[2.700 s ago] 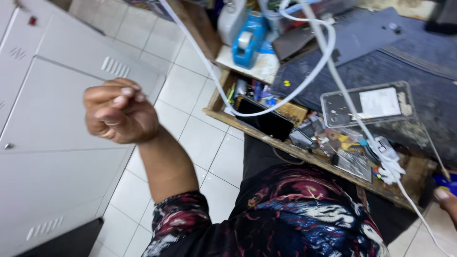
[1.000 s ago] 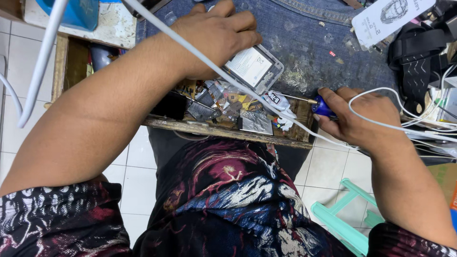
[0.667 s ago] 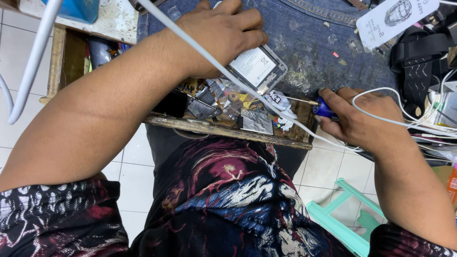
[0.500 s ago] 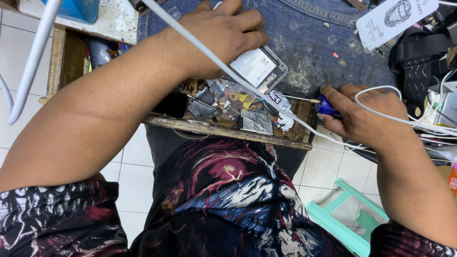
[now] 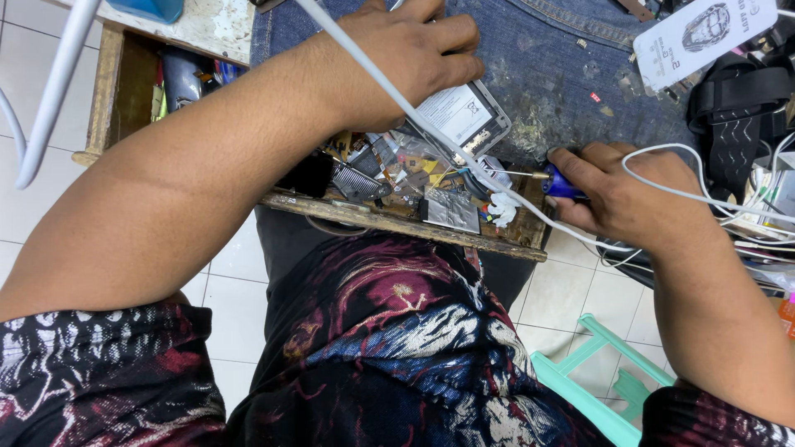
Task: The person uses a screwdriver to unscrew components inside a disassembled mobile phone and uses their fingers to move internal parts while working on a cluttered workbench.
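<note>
Left hand (image 5: 406, 62) pressing down on an opened phone (image 5: 460, 116) atop the denim-covered desk (image 5: 571, 66); right hand (image 5: 629, 194) pinching a blue-handled screwdriver (image 5: 556, 184) just beside it. Thin, light, likely fragile — best held by the edges.

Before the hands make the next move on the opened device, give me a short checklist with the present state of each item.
1. Left hand steadies the opened device: ok.
2. Right hand grips the blue-handled tool: ok.
3. Tool tip on the device: cannot tell.
4. White cable clear of the work: not ok, it crosses the device.
5. Wooden tray free of clutter: not ok, loose parts fill it.
</note>
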